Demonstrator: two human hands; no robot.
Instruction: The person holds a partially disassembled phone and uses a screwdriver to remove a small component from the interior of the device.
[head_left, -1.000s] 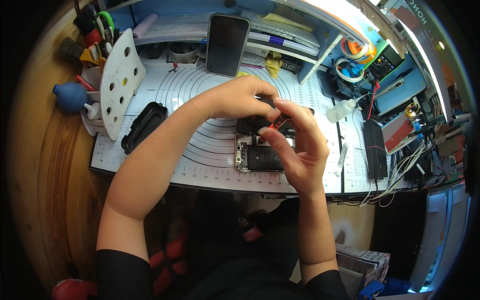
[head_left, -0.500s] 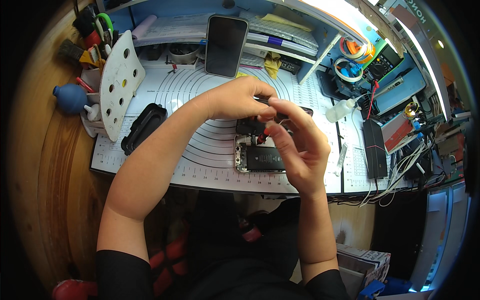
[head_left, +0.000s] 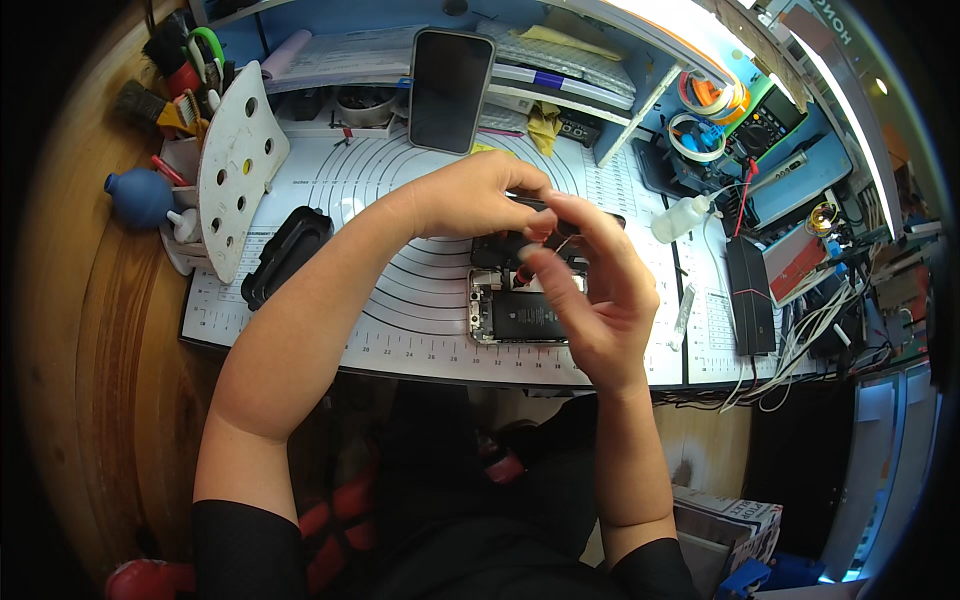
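Observation:
A red-and-black screwdriver (head_left: 523, 274) stands tilted over the upper left part of an opened phone (head_left: 482, 318), whose black battery (head_left: 528, 316) lies exposed. My left hand (head_left: 475, 195) reaches in from above, its fingers closed at the screwdriver's upper end; the fingertips are partly hidden. From the right, my right hand (head_left: 612, 285) curves around with its thumb against the screwdriver's handle and its index finger by my left fingertips. Behind the opened phone lies a dark flat part (head_left: 490, 248), mostly covered by my hands. A thin shiny piece shows between my right fingers, too small to name.
A black tray (head_left: 288, 258) and a white tool holder (head_left: 225, 180) with brushes stand left. Upright at the back is another phone (head_left: 452, 90). To the right are a clear bottle (head_left: 682, 218), a black box (head_left: 750, 300) and tangled cables (head_left: 800, 330).
My right thumb has shifted slightly left along the screwdriver's handle, and my right index finger has moved a little. The left hand and the opened phone stay nearly in place.

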